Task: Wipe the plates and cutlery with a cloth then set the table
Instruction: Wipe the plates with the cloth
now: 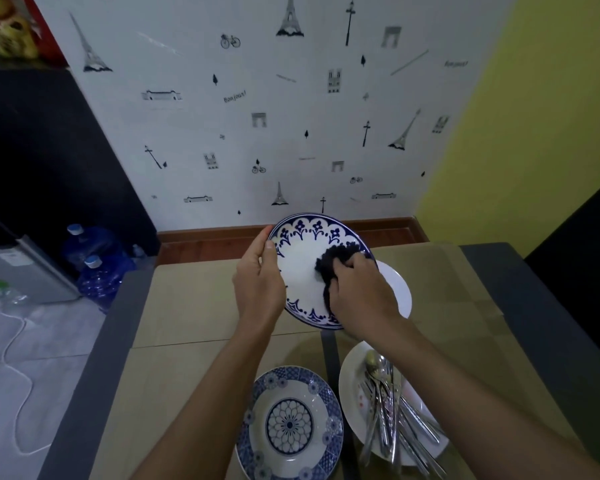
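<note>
My left hand [258, 284] grips the left rim of a white plate with a blue floral border [302, 258], held tilted above the table. My right hand [361, 292] presses a dark cloth [329, 268] against the plate's right face. Under them, a plain white plate [397, 289] lies flat on the table. Near me sits a blue-patterned plate [290, 424], and to its right a white plate [352, 386] carrying several spoons and forks [390, 410].
The table [194, 306] has a tan top with a grey border, its far edge close to the papered wall. On the floor to the left stand two blue water bottles [97, 268], a grey appliance [25, 271] and a white cord [14, 375].
</note>
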`<action>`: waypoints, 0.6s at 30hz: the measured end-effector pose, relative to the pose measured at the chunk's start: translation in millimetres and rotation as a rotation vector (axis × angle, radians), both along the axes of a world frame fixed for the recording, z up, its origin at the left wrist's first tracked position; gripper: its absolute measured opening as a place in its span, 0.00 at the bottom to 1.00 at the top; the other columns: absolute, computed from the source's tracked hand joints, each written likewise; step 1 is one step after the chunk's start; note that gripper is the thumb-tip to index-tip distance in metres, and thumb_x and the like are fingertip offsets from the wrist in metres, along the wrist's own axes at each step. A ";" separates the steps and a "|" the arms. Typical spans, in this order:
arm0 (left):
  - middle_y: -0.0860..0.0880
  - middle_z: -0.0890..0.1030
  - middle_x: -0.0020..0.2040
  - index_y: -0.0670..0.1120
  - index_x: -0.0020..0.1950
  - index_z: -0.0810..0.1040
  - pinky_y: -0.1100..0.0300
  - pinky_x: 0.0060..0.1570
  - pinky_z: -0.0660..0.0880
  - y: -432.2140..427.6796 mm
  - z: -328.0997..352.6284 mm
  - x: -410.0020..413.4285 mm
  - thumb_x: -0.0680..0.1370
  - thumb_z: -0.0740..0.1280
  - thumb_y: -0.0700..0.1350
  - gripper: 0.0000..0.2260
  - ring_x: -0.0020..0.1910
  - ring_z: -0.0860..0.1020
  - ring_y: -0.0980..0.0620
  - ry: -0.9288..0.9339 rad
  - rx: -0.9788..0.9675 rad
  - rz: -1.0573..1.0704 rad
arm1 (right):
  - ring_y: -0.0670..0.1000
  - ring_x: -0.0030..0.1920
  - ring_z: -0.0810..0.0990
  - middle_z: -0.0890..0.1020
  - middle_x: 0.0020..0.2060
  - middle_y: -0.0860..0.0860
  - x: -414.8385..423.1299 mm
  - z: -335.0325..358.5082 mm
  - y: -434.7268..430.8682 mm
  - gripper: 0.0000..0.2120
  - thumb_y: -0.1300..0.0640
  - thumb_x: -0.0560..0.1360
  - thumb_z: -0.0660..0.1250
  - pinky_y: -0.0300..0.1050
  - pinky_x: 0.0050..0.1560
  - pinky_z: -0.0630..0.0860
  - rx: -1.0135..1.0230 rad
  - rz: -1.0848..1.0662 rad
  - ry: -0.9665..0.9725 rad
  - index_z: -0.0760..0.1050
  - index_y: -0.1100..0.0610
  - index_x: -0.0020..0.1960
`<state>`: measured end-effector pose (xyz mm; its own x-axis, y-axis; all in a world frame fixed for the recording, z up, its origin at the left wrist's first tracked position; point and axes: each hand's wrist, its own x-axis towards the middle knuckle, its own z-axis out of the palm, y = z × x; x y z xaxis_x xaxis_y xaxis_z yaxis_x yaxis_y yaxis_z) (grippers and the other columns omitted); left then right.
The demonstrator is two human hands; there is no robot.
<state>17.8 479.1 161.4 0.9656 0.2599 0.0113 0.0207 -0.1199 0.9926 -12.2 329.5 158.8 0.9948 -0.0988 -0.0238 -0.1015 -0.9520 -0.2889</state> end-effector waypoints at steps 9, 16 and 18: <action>0.57 0.81 0.61 0.53 0.70 0.76 0.52 0.64 0.76 -7.2 1.8 -4.0 0.85 0.58 0.47 0.15 0.61 0.78 0.57 -0.014 0.004 -0.071 | 0.54 0.77 0.61 0.67 0.79 0.46 8.0 1.7 5.6 0.28 0.54 0.78 0.54 0.61 0.74 0.62 0.199 0.334 -0.031 0.70 0.44 0.77; 0.55 0.82 0.62 0.56 0.70 0.76 0.46 0.62 0.78 0.8 -9.2 -6.5 0.83 0.58 0.53 0.17 0.60 0.80 0.54 0.052 -0.018 -0.024 | 0.50 0.66 0.71 0.77 0.65 0.49 -7.9 -9.0 -6.0 0.20 0.64 0.79 0.64 0.53 0.70 0.70 0.382 0.205 -0.058 0.81 0.50 0.67; 0.55 0.82 0.59 0.56 0.70 0.75 0.47 0.58 0.80 -0.8 -7.8 -7.4 0.84 0.58 0.52 0.16 0.56 0.81 0.55 0.056 -0.025 -0.032 | 0.53 0.71 0.68 0.71 0.72 0.51 -6.1 -8.9 -5.2 0.22 0.61 0.83 0.62 0.53 0.73 0.68 0.285 0.089 -0.053 0.73 0.50 0.76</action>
<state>10.4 478.3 153.6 0.9723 0.2284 -0.0494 0.0732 -0.0967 0.9926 -18.3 324.3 149.9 0.9999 -0.0076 0.0141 0.0014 -0.8361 -0.5485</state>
